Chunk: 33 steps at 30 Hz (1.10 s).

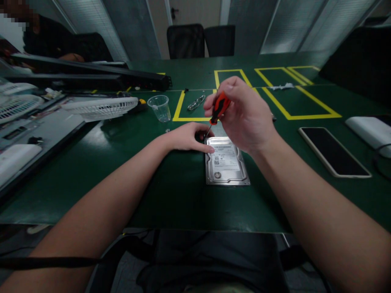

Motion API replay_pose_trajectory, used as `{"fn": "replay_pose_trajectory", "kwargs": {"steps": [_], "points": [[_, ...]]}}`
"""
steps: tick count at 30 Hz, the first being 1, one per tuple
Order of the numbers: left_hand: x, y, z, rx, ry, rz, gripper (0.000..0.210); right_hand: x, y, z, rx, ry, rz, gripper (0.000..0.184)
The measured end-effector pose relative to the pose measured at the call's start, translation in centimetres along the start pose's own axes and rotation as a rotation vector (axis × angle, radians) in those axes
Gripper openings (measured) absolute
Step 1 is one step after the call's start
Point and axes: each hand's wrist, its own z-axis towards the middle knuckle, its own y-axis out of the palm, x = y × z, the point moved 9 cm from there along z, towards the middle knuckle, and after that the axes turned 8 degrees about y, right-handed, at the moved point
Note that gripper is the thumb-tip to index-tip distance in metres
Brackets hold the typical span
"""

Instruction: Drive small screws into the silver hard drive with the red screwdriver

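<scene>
A silver hard drive point(227, 162) with a white label lies flat on the green table in front of me. My left hand point(187, 137) steadies its far left corner, thumb along the top and fingers curled past the edge. In my right hand point(249, 116) is a red and black screwdriver point(220, 106), tilted, its thin shaft pointing down at that same corner. Whether the tip sits in a screw is too small to tell. Part of the drive's far right side is hidden behind my right hand.
Left of the drive stand a clear plastic cup point(159, 109) and tiny screws point(167, 130). Shiny metal pieces point(196, 103) lie beyond. A smartphone point(334, 152) and a white device point(369, 132) are at right. White fan parts point(104, 106) fill the left; a person point(50, 38) sits behind.
</scene>
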Motion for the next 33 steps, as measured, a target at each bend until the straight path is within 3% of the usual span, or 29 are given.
{"fn": "replay_pose_trajectory", "kwargs": {"steps": [10,24,33], "points": [[0.28,-0.10,0.00,0.002,0.002,0.001,0.061,0.09,0.06,0.28,-0.033,0.014,-0.017,0.048],[0.00,0.06,0.03,-0.003,0.000,-0.014,0.066,0.06,-0.09,0.12,0.011,0.002,-0.016,0.029],[0.28,-0.10,0.01,0.004,-0.008,-0.001,0.065,-0.09,0.37,0.15,-0.063,0.011,0.040,0.057]]}}
